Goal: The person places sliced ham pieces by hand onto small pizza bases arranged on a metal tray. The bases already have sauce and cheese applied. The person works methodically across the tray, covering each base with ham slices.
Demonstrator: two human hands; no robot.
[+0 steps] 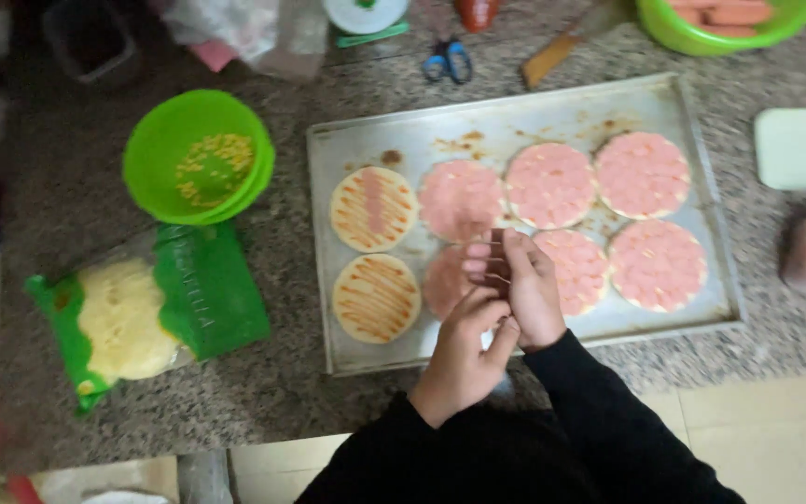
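A metal baking tray (534, 107) lies on the granite counter with several round dough bases on it. Several bases carry pink sausage slices (552, 185); two at the left, the upper sauced base (373, 209) and the lower sauced base (376, 298), show only orange sauce stripes. My left hand (464, 355) and my right hand (520, 285) meet over the tray's front middle, above a partly hidden base. The fingers of both hands touch each other; whether something small sits between them is hidden. Black sleeves cover both arms.
A green bowl (200, 157) with yellow corn kernels stands left of the tray. Below it lies a green bag of shredded cheese (146, 313). Scissors (448, 61), a wooden-handled knife (562, 47), a green bowl of sausages (715, 23) and a pale square lid (800, 149) sit around the back and right.
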